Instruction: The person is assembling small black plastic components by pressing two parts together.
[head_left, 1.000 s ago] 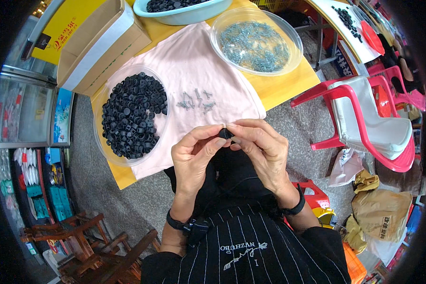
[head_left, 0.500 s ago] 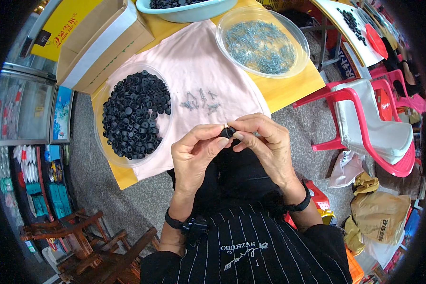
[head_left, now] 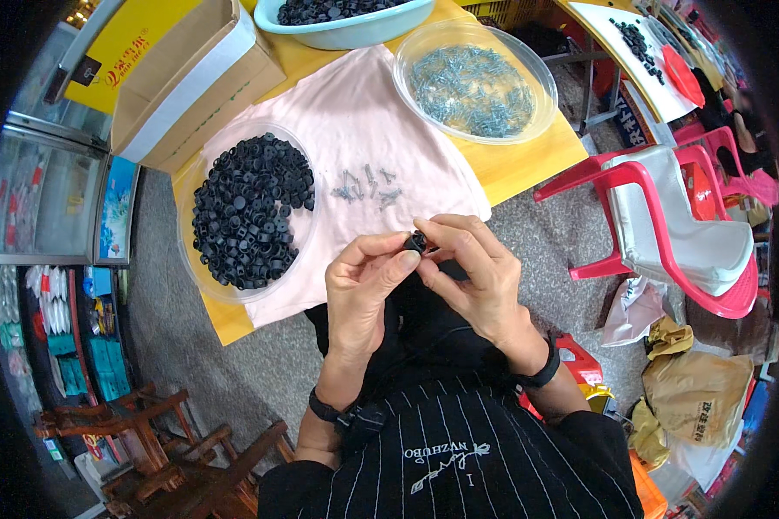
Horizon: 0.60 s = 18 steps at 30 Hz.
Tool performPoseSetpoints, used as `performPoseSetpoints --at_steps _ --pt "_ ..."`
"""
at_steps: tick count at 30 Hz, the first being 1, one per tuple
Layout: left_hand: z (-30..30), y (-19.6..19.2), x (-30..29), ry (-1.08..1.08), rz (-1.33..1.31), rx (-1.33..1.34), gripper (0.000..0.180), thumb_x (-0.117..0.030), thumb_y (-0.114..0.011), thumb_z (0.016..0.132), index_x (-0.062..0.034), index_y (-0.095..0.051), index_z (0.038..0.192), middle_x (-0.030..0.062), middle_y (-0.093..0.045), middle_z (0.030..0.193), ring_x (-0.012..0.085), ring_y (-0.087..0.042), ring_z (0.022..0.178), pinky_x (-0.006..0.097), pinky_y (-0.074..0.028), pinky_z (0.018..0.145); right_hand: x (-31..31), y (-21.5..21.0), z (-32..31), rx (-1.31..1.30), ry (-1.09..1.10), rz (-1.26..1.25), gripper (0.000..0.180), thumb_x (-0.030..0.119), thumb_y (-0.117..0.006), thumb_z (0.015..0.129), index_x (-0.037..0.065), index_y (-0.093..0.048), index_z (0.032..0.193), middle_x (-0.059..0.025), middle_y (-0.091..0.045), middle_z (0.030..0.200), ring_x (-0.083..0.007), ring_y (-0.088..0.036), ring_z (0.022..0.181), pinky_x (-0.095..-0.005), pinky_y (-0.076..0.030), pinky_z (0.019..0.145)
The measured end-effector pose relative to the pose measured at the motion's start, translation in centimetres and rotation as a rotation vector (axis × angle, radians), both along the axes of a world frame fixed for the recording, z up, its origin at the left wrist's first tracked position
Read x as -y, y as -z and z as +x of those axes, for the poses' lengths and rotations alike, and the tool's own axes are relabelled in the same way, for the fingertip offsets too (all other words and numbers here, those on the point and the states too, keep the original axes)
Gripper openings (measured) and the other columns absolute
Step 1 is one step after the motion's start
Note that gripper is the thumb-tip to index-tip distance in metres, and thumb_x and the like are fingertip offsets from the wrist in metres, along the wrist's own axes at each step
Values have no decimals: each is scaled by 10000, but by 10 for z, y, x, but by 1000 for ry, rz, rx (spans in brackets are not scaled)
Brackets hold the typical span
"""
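Note:
A small round black plastic cap (head_left: 415, 243) is held up in front of my body, past the near edge of the pink cloth (head_left: 346, 104). My left hand (head_left: 361, 285) pinches it between thumb and fingers. Bent around its other side is my right hand (head_left: 479, 278), thumb and fingertips at the cap; the exact contact is partly hidden. On the cloth lies a small group of loose metal screws (head_left: 368, 185). To their left stands a clear round tub (head_left: 184, 233) heaped with similar black caps. A second clear tub (head_left: 541, 117) at the far right holds many screws.
An open cardboard box (head_left: 203, 112) stands at the far left of the yellow table (head_left: 541, 160). Behind, a pale blue basin (head_left: 355, 33) contains more black parts. A pink chair (head_left: 658, 225) with a white cover is at right, a wooden chair (head_left: 151, 441) at lower left.
My right fingers have shifted around the cap, with the index finger now higher and the thumb lower. Both hands stay close together, the left slightly farther right.

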<state>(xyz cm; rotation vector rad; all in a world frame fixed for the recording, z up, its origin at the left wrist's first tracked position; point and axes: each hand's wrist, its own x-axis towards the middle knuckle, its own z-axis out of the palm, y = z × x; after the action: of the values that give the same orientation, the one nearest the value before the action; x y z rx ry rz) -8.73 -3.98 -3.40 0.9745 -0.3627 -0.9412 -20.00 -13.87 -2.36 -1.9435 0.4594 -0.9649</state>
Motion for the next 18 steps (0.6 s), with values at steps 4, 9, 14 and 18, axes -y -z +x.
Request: performPoseSetpoints --at_steps 4,9,14,18 --pt "-6 1 0 -21 10 -69 221 52 -694 802 15 -649 1016 101 -668 1004 128 -632 916 247 -509 861 0 4 0 -32 54 -141 403 -22 -703 707 2 -613 1099 -132 -618 980 -263 -627 843 -328 -521 713" --pt "-10 3 -2 -58 -12 -83 205 55 -691 803 15 -656 1002 99 -667 1007 123 -625 915 239 -509 853 -2 1 -1 -14 54 -158 373 -8 -704 706 -10 -622 1070 -131 -623 969 -270 -621 849 -332 -513 726" --pt "-15 3 1 -55 -79 -126 191 50 -693 805 14 -656 989 104 -667 1012 124 -625 913 235 -510 844 2 1 -4 0 33 -179 334 -4 -709 702 -16 -634 1027 -125 -625 957 -262 -616 833 -320 -511 717" --pt "-16 10 -3 -56 -43 -139 184 48 -689 809 12 -653 985 108 -668 1016 126 -627 910 237 -510 843 0 2 -6 4 11 -220 320 -8 -709 696 -15 -637 1007 -125 -623 946 -265 -613 828 -317 -507 719"
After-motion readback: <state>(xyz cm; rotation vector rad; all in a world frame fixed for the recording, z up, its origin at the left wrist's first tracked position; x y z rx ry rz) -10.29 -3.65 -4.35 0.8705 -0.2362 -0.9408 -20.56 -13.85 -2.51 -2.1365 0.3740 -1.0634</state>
